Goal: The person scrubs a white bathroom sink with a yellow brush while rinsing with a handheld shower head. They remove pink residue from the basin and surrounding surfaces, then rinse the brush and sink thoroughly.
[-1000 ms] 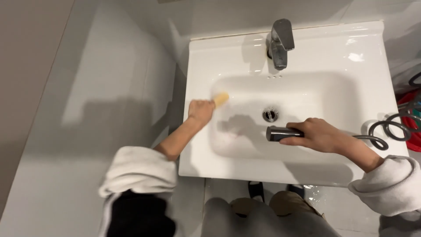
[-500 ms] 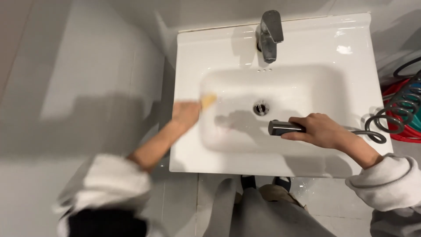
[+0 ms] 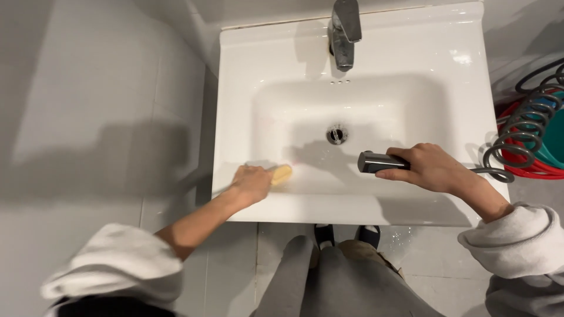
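Observation:
My left hand (image 3: 251, 183) grips a yellow sponge (image 3: 281, 174) and presses it on the near left corner of the white sink (image 3: 411, 53), at the basin's rim. My right hand (image 3: 427, 167) holds a dark grey spray nozzle (image 3: 376, 162) over the near right part of the basin, its tip pointing left toward the sponge. A coiled grey hose (image 3: 529, 132) runs from the nozzle off to the right. The drain (image 3: 336, 134) lies in the basin's middle, between the two hands and a little farther back.
A chrome tap (image 3: 343, 29) stands at the back of the sink. A red and teal bucket (image 3: 543, 158) sits on the floor to the right, under the hose coils. Grey wall tiles (image 3: 94, 117) fill the left. My legs and dark slippers (image 3: 339, 236) are below the sink's front edge.
My left hand has slid the sponge from the basin's left side toward me, down to the near left corner. The right hand has kept the nozzle in about the same place.

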